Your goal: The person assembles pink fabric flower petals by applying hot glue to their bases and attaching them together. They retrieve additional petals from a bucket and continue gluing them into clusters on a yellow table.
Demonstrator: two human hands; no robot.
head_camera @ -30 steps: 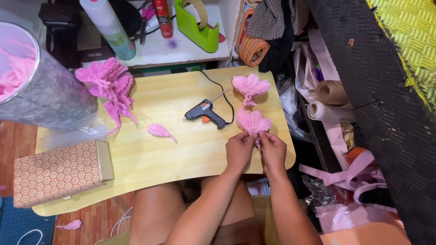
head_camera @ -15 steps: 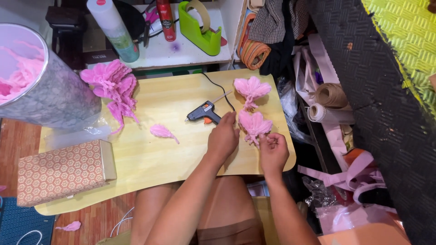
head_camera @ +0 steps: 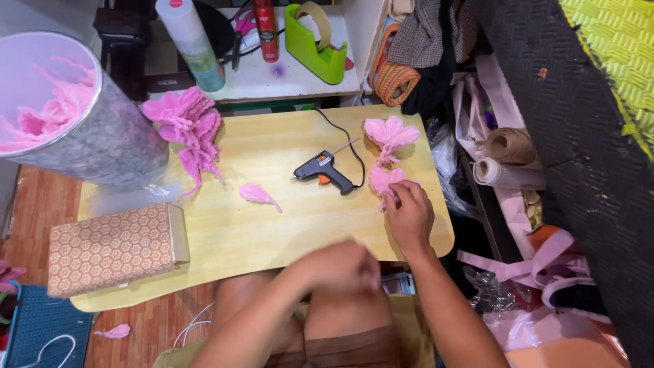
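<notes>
My right hand [head_camera: 409, 217] rests on the right side of the low wooden table [head_camera: 272, 235], its fingers pinching a pink paper flower piece [head_camera: 380, 180]. Just beyond that piece lies a second pink paper flower [head_camera: 390, 132]. A black and orange glue gun [head_camera: 323, 170] lies to the left of them, its cord running back. My left hand [head_camera: 344, 267] is blurred over the table's front edge, fingers curled; I cannot tell if it holds anything. A single pink petal [head_camera: 257, 194] lies mid-table, and a heap of pink petals [head_camera: 187, 126] sits at the back left.
A patterned box [head_camera: 112, 249] sits at the table's front left. A large clear tub [head_camera: 75, 129] with pink pieces stands at the back left. Behind are a green tape dispenser [head_camera: 313, 44], a spray can [head_camera: 267, 31] and a bottle [head_camera: 192, 48]. Paper rolls [head_camera: 507, 150] lie right.
My left hand has pulled back from the flower piece near the glue gun to the table's front edge. My right hand stays on the flower piece.
</notes>
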